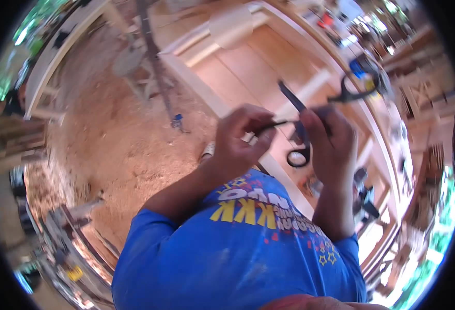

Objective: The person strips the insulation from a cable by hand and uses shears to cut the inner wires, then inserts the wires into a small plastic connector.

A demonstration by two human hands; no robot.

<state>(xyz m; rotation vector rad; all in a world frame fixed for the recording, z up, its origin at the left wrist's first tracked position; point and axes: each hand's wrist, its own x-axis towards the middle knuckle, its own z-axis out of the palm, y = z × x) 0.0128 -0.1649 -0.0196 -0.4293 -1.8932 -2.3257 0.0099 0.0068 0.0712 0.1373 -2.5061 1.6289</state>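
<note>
In the head view, my right hand (333, 142) is closed round a pair of dark scissors (290, 96). A narrow pointed end sticks up past my thumb, and a ring handle (298, 157) hangs below the fingers. My left hand (243, 138) pinches a thin dark strip (283, 123) that reaches across to the scissors. Blur hides whether strip and scissors touch. Both hands are in front of my blue shirt, above a pale wooden frame (199, 90) with panels.
A black curved object (351, 93) lies on the frame's right side. Dirt ground (134, 150) spreads out at left, with a stool (134, 67) beyond. Small tools (364, 199) rest at lower right. Stacked timber (424, 170) stands at far right.
</note>
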